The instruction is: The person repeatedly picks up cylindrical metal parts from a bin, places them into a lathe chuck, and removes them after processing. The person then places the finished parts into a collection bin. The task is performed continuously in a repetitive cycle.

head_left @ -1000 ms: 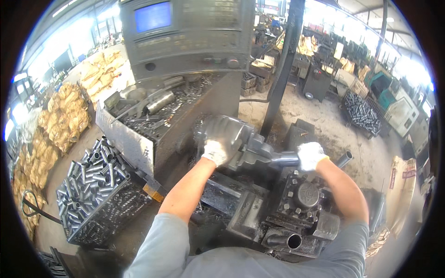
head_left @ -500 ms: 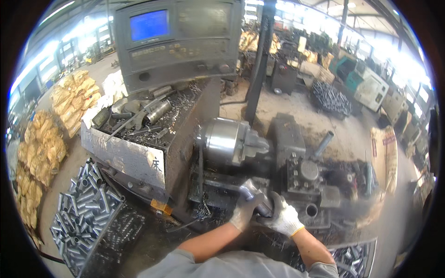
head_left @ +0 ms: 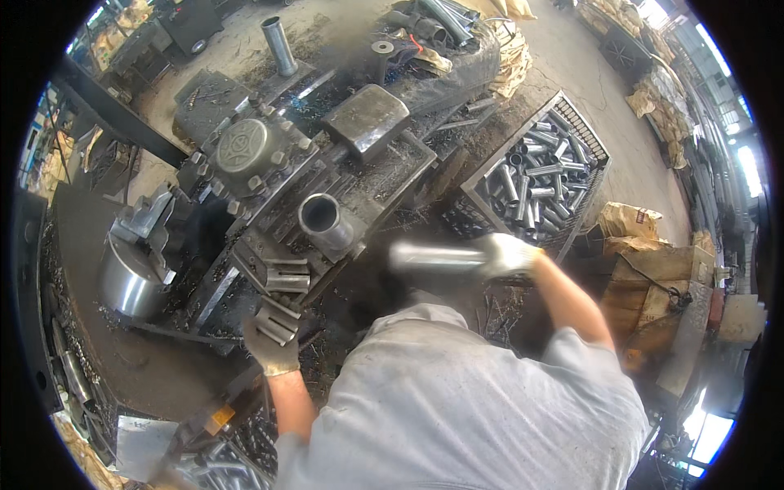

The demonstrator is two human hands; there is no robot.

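Observation:
My left hand [head_left: 272, 351], in a dirty work glove, is closed around a slotted metal sleeve [head_left: 278, 320] beside the lathe's front edge. Close above it, a similar slotted metal piece [head_left: 287, 276] rests on the machine. My right hand [head_left: 508, 255], also gloved, grips one end of a shiny metal tube [head_left: 437, 257], which points left and is blurred by motion. Just up and left of that tube stands a thick upright metal cylinder [head_left: 325, 219] with an open top. The lathe chuck [head_left: 135, 278] is at the left, with nothing visible in its jaws.
A bolted tool post [head_left: 243, 147] sits on the lathe carriage, with an upright pipe [head_left: 279, 47] behind it. At the right stands a mesh-sided crate [head_left: 588, 143] full of cut tubes [head_left: 535, 171]. A brown box [head_left: 653, 302] is beside my right elbow. More tubes [head_left: 220, 469] lie at the lower left.
The view has swung right, toward the crate. My hands, together on metal parts before the chuck, are now apart: the right has gone right with the tube, the left holds the slotted sleeve.

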